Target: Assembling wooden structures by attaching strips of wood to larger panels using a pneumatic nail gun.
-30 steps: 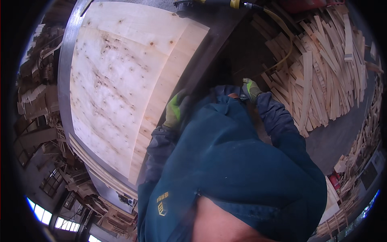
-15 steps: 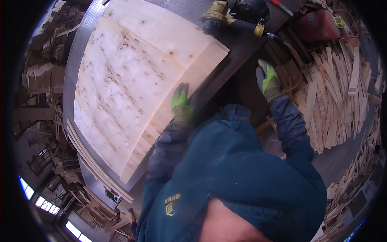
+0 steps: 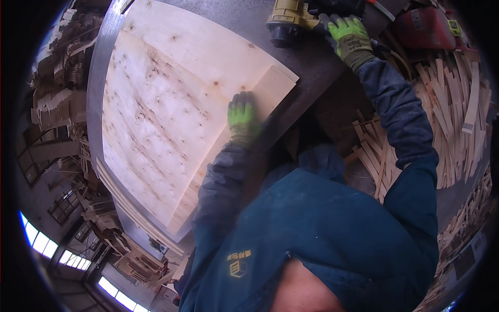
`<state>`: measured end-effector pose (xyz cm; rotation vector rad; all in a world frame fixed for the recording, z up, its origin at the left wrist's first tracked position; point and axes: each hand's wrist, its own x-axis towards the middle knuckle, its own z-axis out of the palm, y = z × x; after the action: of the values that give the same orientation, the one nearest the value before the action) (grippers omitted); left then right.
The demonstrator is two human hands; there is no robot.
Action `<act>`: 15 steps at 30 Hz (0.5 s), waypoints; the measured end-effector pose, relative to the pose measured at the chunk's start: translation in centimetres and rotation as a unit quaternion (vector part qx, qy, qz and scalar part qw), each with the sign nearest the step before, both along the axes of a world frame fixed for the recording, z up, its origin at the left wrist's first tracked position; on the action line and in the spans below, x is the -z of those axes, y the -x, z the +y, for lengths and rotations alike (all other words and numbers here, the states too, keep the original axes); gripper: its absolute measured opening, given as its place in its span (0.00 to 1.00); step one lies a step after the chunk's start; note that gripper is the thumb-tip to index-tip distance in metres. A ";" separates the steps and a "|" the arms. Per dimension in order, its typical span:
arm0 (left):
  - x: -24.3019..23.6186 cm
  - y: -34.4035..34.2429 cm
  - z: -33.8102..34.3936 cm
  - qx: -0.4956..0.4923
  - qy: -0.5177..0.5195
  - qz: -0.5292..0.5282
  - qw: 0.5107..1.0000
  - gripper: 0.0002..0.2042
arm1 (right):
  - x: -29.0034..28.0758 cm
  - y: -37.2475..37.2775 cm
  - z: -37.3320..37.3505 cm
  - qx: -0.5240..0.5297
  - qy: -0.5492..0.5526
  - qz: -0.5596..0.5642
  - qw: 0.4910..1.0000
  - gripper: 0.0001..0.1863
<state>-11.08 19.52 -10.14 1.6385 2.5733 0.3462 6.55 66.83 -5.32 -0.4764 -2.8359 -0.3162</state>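
My left hand [image 3: 242,118], in a green and grey work glove, lies flat with its fingers out. It rests on a pale wooden strip [image 3: 278,87] set along the near edge of a large plywood panel [image 3: 156,99]. My right hand [image 3: 349,39], gloved the same way, is closed over the handle of a yellow and black nail gun [image 3: 287,18] on the dark table. The palm side of that hand and most of the handle are hidden. The strip's lower end runs beside my left forearm.
The dark metal table [image 3: 312,70] carries the panel. Thin wooden strips [image 3: 132,208] lie along its left edge. Cut strips [image 3: 452,114] are heaped on the floor at right, near a red tank [image 3: 423,28]. More wood [image 3: 57,104] is stacked at far left.
My right hand has moved up and forward from beside the table onto the nail gun's handle. My left hand has slid slightly farther up the strip. The view has shifted a little.
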 end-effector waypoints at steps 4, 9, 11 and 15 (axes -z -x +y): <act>-1.7 1.5 0.2 -0.009 -0.022 -0.019 1.000 0.51 | -4.3 2.1 -11.0 0.059 0.172 0.031 0.983 0.23; -3.8 0.9 -1.6 -0.017 -0.081 -0.034 0.996 0.50 | 5.9 3.5 -22.5 0.020 0.239 0.114 0.964 0.24; -0.5 0.3 -4.7 -0.038 -0.060 -0.070 0.995 0.57 | 6.1 4.3 -23.6 -0.001 0.330 0.038 0.943 0.18; -5.1 -0.6 -13.4 -0.113 -0.018 -0.126 0.985 0.65 | 7.5 6.1 -22.0 0.099 0.377 0.022 0.920 0.34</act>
<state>-10.50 6.08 -5.07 1.2210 2.5718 0.5780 0.46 44.87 -12.86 -0.8949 -2.7713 0.7809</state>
